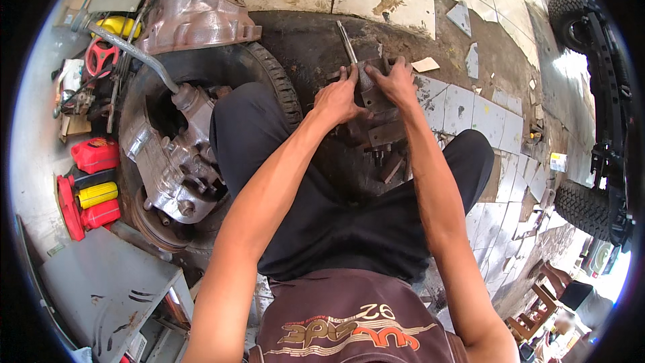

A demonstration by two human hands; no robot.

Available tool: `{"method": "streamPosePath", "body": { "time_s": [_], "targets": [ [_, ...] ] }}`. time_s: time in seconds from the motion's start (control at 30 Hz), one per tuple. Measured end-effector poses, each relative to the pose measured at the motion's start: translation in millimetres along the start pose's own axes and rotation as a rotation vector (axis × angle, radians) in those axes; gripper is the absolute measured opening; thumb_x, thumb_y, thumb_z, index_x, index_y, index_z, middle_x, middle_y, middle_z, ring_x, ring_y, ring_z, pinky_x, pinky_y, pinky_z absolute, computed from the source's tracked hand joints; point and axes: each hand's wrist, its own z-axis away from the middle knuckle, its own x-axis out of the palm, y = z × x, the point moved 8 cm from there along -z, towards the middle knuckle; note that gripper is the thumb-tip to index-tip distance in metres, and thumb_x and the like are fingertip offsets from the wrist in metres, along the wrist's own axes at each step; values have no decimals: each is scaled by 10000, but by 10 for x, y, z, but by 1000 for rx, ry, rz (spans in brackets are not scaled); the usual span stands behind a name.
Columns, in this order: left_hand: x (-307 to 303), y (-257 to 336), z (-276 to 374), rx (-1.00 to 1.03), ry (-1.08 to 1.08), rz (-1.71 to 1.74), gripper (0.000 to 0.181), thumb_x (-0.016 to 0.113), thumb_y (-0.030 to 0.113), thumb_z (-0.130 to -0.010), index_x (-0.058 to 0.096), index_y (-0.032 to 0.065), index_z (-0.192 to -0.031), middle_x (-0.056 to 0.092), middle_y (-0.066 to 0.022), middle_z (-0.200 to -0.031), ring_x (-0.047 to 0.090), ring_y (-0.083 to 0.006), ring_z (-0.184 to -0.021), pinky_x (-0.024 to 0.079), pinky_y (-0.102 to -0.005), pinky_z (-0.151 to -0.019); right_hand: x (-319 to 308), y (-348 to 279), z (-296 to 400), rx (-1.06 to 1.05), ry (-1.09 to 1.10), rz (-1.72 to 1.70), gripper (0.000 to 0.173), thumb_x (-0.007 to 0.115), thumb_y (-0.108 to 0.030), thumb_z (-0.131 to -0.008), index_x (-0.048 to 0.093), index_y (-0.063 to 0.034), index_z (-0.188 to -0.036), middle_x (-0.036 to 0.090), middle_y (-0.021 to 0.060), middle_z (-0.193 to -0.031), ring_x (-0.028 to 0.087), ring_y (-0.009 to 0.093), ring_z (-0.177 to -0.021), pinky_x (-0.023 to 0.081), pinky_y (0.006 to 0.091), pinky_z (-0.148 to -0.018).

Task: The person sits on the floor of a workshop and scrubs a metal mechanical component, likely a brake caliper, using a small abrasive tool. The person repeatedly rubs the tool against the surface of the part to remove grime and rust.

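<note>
A dark, greasy metal assembly [378, 101] with flat, drilled plates lies on the ground between my knees. It may be a vise, but its full shape is partly hidden by my hands. My left hand [338, 95] grips its left side, fingertips at the lower end of a bright steel rod [346, 43] and thumb near a plate. My right hand [397, 80] clasps the upper right part, thumb towards the rod and fingers curled over the far edge. A lower plate with a hole [387, 133] sits nearer me, with a dark toothed or bolt-like part [378, 155] beneath.
Left of me, a gearbox housing [176, 161] with a bent lever [133, 53] rests on a tyre [269, 68], beside a bell housing [199, 15]. Broken tiles [458, 106] lie to the right. A vehicle chassis [607, 106] and another person [579, 295] are farther right.
</note>
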Motion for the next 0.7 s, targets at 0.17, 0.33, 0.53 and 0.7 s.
{"method": "streamPosePath", "body": {
  "time_s": [0.17, 0.33, 0.53, 0.7],
  "targets": [
    [-6, 0, -34, -1, -4, 0, 1363, 916, 485, -621, 112, -29, -1594, 261, -357, -1572, 504, -449, -1331, 475, -452, -1066, 4, 47, 23, -36, 5, 0, 854, 787, -595, -780, 514, 7, -1321, 493, 262, -1415, 486, 483, -1307, 350, 639, -1064],
    [-20, -8, -31, -17, -12, 8, 1358, 918, 478, -628, 103, -2, -1602, 249, -342, -1584, 518, -439, -1323, 478, -463, -1062, -64, 0, 67, -49, 23, 18, 832, 771, -592, -799, 521, 4, -1324, 519, 255, -1386, 495, 467, -1309, 362, 646, -1051],
    [34, -9, -20, -9, -4, -2, 1355, 914, 478, -648, 73, 37, -1615, 217, -316, -1609, 529, -421, -1325, 496, -475, -1047, -14, -9, -12, -24, 115, 48, 797, 765, -587, -805, 549, -1, -1301, 539, 254, -1347, 507, 453, -1294, 395, 654, -1016],
    [22, 23, -44, -21, -3, -37, 1359, 916, 482, -643, 75, 43, -1617, 227, -323, -1603, 518, -427, -1334, 496, -473, -1049, 40, 213, 5, -203, 113, -57, 778, 784, -554, -799, 561, 1, -1296, 547, 260, -1333, 508, 467, -1285, 375, 653, -1037]
  ]
}}
